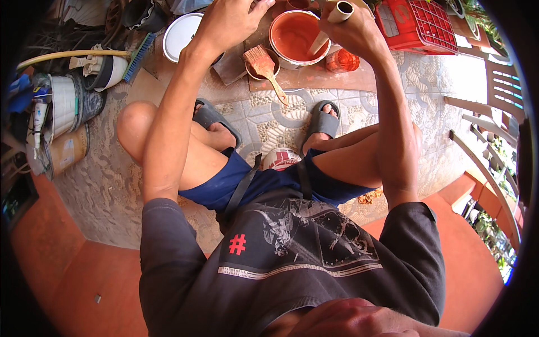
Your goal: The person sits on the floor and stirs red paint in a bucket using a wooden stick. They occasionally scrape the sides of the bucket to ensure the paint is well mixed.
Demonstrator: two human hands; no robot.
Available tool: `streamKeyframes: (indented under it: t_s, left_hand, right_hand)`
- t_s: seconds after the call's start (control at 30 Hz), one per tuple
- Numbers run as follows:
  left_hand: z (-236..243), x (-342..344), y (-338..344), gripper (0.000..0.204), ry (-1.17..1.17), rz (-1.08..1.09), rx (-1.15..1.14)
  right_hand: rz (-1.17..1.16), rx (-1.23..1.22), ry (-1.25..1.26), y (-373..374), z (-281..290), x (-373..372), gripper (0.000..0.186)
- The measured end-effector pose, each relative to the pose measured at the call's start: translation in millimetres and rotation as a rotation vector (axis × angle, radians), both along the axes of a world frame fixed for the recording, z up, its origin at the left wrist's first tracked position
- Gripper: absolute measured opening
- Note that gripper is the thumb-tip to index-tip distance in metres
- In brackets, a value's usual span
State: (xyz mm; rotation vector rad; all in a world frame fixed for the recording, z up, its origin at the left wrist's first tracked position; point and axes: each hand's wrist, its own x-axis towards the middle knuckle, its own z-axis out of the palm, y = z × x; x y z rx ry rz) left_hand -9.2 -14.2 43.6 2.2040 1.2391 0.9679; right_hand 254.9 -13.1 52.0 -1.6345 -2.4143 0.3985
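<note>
My right hand (359, 28) is closed around a pale hollow tube (320, 42), its open end up. The tube slants down into a white bucket (271, 42) of orange-red paint (295, 35). My left hand (227, 25) is at the top edge, left of the bucket, thumb stretched out; its other fingers are mostly out of the picture. A wide paintbrush (263, 63), stained orange, lies across a small bowl (251, 72) in front of the bucket. Beside the bucket on the right is an orange-smeared clear jar (342, 61).
A round white lid (181, 37) is left of my left forearm. The bucket stands on a brownish board (348, 82) on the patterned tile floor (264, 121). Far right is a red plastic crate (418, 27). Pots and a blue-bristled brush (139, 58) crowd the left. Below me is a paint can (281, 159).
</note>
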Motion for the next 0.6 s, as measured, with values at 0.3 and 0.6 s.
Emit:
streamKeyframes:
  t_s: [0.3, 0.6]
  left_hand:
    - [2, 2, -1, 0.018, -0.001, -0.009, -0.014]
    - [2, 1, -1, 0.017, 0.011, -0.006, -0.005]
  right_hand:
    - [-0.007, 0.2, 0.259, 10, -27, -1, 0.015]
    - [0.57, 0.368, -0.004, 19, -26, 9, 0.014]
